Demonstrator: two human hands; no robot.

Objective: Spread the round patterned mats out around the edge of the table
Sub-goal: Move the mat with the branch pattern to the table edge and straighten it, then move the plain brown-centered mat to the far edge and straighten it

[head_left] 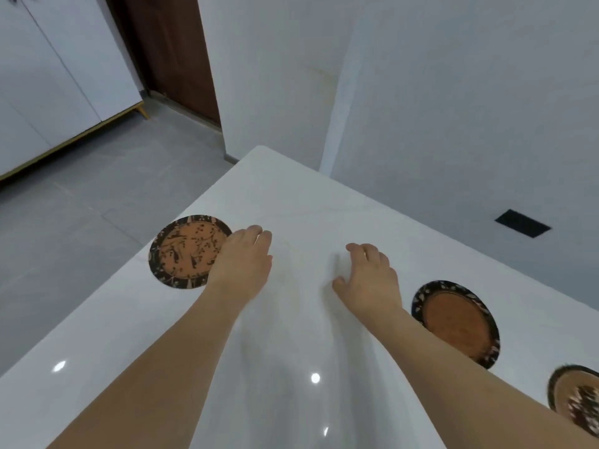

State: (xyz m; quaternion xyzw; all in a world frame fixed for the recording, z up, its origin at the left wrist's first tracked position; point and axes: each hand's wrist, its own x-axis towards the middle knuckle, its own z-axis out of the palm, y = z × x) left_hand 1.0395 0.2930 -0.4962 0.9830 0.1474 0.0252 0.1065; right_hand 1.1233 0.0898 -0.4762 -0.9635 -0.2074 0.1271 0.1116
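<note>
Left hand (241, 264) overlaps one mat (186, 251); right hand (369, 280) empty, spread, near another mat (457, 322).

No text, label, brand, number or sign can be read anywhere in the view. The three round mats carry only dark leaf-like ornament on orange, without lettering, and the white table, the cabinet doors, the brown door and the walls show no writing.

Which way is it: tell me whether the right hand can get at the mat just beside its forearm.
Probably yes. The right hand is empty, and the mat lies flat on the table beside that forearm, with nothing on it; pulling back should reach it.
</note>
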